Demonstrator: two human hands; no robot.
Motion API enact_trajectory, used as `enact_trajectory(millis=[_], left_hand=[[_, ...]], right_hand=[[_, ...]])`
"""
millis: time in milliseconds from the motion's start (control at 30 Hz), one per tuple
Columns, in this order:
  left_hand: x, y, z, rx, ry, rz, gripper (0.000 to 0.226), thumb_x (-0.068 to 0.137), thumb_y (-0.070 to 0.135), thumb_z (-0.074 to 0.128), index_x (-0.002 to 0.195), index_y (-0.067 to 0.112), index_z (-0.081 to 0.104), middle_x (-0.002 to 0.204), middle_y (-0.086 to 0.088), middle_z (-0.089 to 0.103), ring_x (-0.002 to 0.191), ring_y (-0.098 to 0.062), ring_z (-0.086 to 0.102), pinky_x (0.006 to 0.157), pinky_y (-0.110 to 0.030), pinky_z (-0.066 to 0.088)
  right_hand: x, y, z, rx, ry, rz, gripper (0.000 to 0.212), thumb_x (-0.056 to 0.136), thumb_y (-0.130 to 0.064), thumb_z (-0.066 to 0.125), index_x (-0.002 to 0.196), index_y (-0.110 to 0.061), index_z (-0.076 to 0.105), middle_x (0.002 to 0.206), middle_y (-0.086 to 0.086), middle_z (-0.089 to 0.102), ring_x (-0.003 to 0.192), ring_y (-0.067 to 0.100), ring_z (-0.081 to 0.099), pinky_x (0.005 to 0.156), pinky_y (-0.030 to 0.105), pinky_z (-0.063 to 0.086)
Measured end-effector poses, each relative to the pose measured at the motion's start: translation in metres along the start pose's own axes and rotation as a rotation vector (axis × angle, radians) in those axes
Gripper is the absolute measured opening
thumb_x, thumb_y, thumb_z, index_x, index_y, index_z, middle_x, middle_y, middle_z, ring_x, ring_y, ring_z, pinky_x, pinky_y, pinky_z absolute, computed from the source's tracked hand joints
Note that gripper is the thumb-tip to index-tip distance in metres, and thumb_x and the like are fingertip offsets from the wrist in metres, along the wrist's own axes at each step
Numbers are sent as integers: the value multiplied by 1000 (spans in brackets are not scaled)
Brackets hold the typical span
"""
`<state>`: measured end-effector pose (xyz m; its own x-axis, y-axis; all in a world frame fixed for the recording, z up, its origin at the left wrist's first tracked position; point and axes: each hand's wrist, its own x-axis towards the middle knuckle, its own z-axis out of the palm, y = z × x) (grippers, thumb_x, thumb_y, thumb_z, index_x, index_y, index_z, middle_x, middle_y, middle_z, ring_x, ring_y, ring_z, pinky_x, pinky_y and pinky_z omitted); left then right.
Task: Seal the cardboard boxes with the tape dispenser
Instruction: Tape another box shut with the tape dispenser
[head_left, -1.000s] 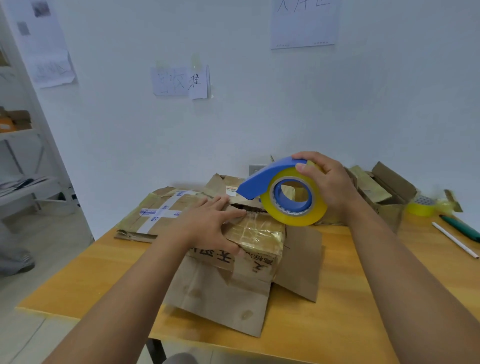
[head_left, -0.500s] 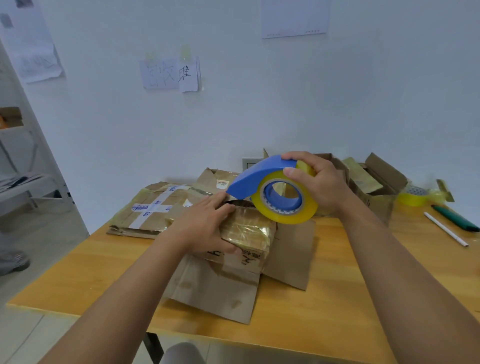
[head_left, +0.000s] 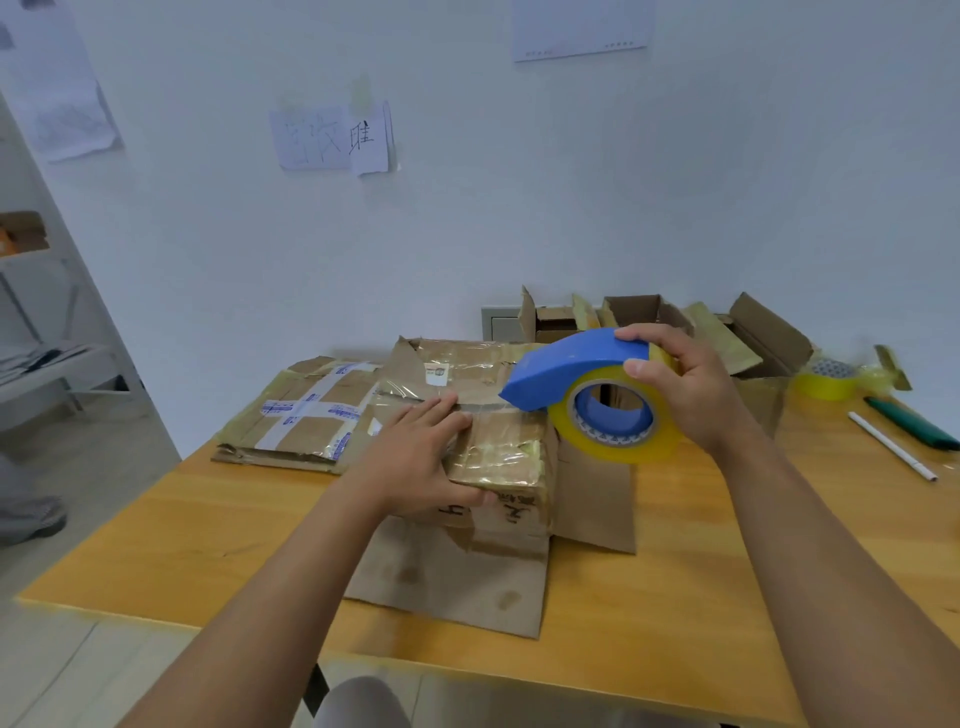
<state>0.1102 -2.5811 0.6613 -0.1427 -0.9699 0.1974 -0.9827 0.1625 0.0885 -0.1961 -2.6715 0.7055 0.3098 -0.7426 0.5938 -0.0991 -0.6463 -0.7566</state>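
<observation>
A small taped cardboard box (head_left: 501, 462) sits mid-table on a flat sheet of cardboard (head_left: 457, 582). My left hand (head_left: 415, 457) presses flat on the box's top, fingers straight, thumb against its front face. My right hand (head_left: 685, 389) grips a blue tape dispenser (head_left: 566, 366) loaded with a yellow tape roll (head_left: 618, 444), holding it just right of the box. The dispenser's blue nose points left over the box's top rear edge.
A flattened box with blue-printed tape (head_left: 306, 415) lies at the back left. Open cardboard boxes (head_left: 753, 332) stand at the back right by the wall. A second tape roll (head_left: 828, 379), a green pen (head_left: 911, 423) and a white stick (head_left: 891, 444) lie far right. The wooden table's (head_left: 156, 545) front edge is close.
My right hand has carried the dispenser a little to the right and lower beside the box. My left hand stays pressed on the box top.
</observation>
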Motion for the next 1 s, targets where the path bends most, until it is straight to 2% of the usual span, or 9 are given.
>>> enact_trajectory(millis=[167,267,367,433,533,700,800,867,1000], left_hand=[[11,3,25,5,-22,-29,114,60,94,38,153,32,17,167,-1,-1,152,-16,-5,118,-33,-7],[21,0,29,39,-42,-22,113,62,94,41,152,30,15,166,-2,1,152,-17,-2,119,-34,-5],[30,-1,27,-26,-51,-38,118,56,97,51,149,33,17,163,2,19,149,-20,20,118,-33,10],[37,-2,25,-56,-85,-42,127,50,101,49,153,38,8,162,6,23,147,-19,25,117,-38,21],[47,-7,19,-21,-196,-17,127,50,103,44,154,45,0,166,7,9,152,-17,9,120,-41,13],[48,2,18,5,-274,26,116,46,107,35,143,64,-13,166,-7,-6,152,-25,-11,116,-42,-10],[53,25,25,4,-211,93,122,47,106,37,150,54,-1,167,-4,-3,152,-24,-10,120,-45,-7],[56,35,28,-4,-147,113,121,52,104,37,152,41,14,166,-1,8,152,-25,3,124,-49,5],[58,49,31,-19,-34,87,105,59,104,26,129,27,39,137,5,42,128,-19,36,113,-44,29]], right_hand=[[-11,23,7,-26,11,60,29,81,-34,63,109,-40,65,117,-14,60,100,-6,58,79,6,44],[-17,36,8,-8,40,85,28,82,-33,61,109,-38,65,114,-14,60,96,-4,59,77,8,46],[-18,46,11,20,70,113,25,83,-32,61,107,-39,65,111,-18,61,96,-4,60,77,9,48],[-16,53,12,24,84,131,24,83,-32,62,105,-41,66,108,-25,62,97,-5,59,78,8,47],[-12,60,12,22,101,164,22,83,-35,61,102,-44,66,105,-27,63,98,-4,60,77,9,48],[-8,63,12,17,108,170,21,82,-40,60,96,-54,66,101,-27,63,95,-1,62,75,11,50],[-6,61,13,10,113,164,20,83,-40,60,96,-53,66,101,-26,63,94,-2,61,75,12,50],[-6,60,13,8,123,172,19,83,-38,60,98,-48,66,102,-22,64,94,-2,61,77,16,51],[-8,59,12,-11,123,179,19,92,-26,64,102,-42,65,106,-15,64,93,1,62,78,23,53]])
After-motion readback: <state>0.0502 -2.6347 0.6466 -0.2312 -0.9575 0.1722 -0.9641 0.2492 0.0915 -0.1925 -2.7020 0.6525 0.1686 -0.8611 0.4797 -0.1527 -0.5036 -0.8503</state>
